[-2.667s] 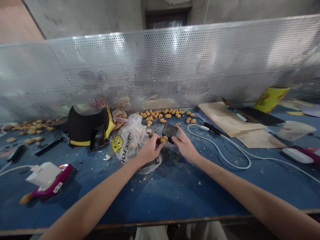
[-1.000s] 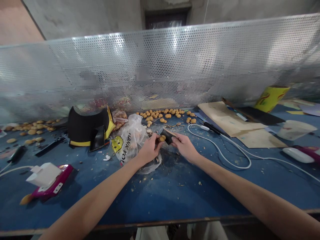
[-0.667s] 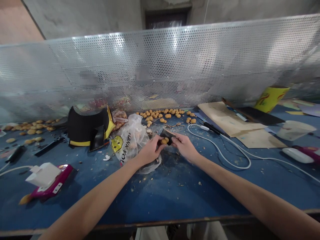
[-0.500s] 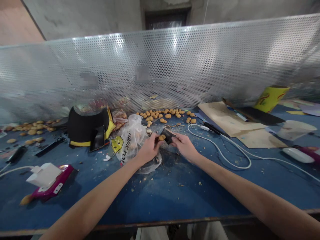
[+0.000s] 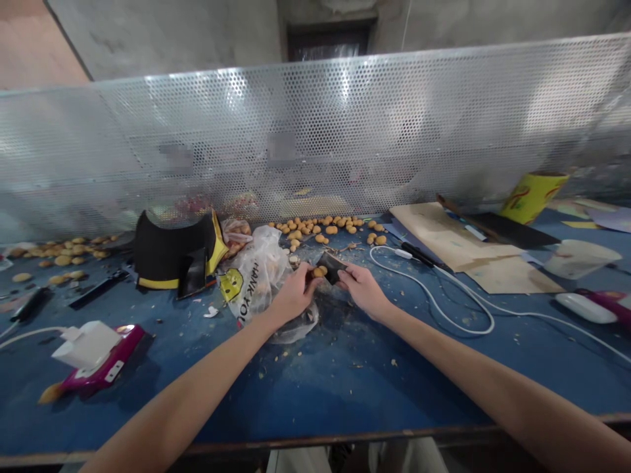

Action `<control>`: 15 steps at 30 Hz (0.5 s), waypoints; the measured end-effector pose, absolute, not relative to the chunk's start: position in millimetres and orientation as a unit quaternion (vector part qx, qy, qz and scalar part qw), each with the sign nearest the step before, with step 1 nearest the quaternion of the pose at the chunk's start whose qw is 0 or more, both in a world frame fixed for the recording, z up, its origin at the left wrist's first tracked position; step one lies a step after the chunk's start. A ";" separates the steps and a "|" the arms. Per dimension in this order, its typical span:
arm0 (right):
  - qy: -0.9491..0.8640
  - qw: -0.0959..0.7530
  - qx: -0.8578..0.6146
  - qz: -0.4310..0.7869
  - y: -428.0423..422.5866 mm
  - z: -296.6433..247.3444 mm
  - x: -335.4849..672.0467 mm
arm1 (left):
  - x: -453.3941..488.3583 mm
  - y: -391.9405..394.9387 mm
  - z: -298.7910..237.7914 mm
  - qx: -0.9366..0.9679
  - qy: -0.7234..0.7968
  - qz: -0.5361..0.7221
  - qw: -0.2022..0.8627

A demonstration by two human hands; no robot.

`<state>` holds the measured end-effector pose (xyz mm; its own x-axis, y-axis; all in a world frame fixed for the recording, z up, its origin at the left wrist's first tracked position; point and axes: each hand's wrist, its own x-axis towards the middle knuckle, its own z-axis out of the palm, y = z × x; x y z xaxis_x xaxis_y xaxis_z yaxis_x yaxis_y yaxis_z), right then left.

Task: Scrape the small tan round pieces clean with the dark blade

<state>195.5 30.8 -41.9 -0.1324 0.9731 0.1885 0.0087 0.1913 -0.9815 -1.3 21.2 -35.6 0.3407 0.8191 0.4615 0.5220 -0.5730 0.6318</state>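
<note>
Pair of bare hands, at work above the middle of the blue tabletop [image 5: 345, 407], left forearm [image 5: 197, 394] and right forearm [image 5: 473, 381] converging from the lower corners. Left hand [image 5: 293, 293]: thumb and fingers bent inward, grip narrow, holding one small brown lobed piece [image 5: 320, 270] at the fingertips. Right hand [image 5: 363, 289]: turned toward the left, grip likewise narrow, pinching a dark flat sheet [image 5: 330, 268], tilted; the brown lobed piece lies at the sheet's left edge, contact between the two not clear. Containers: one white plastic bag [image 5: 259, 263], crumpled, printed with a yellow figure and black lettering, partly behind the left hand, contents indistinct; one clear bag [image 5: 236, 233] behind it, with reddish-brown pieces inside; one whitish cup [image 5: 574, 258], at far right, tipped over, interior contents not discernible; one yellow cylinder [image 5: 534, 199], leaning, beyond the cup. Loose stock: brown rounded pieces [image 5: 331, 230], scattered beyond the hands before a perforated metal panel [image 5: 315, 131]. Also present: one black curved item [image 5: 167, 253] with yellow edging, left of the white bag; one white cable [image 5: 434, 326], looped right of the hands.
</note>
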 end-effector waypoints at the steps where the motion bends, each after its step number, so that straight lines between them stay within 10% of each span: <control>1: -0.577 0.509 -0.422 0.479 33.3 -43.9 195.8 | -1.7 22.0 -35.7 0.786 0.429 0.401 0.193; 15: -0.493 0.526 -0.452 0.526 50.0 -51.8 193.9 | -7.5 34.4 -45.1 0.703 0.387 0.493 0.335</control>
